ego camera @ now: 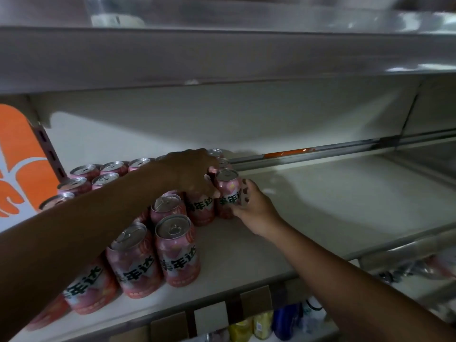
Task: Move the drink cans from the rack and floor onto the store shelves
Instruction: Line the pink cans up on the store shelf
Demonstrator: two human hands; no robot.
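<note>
Head view: we note R hand (pixel 255 206) wrapped round pink can (pixel 227 187) on shelf (pixel 308 218), L hand (pixel 192 172) curled over neighbour can (pixel 201 209).

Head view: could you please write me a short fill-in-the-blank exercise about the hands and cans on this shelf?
1. The right hand grips a ____ can by its side.
2. The left hand grips the next can from ____.
3. Both cans stand ____ on the shelf.
4. The panel at the shelf's left end is white and ____.

Missing words: pink; above; upright; orange.
</note>
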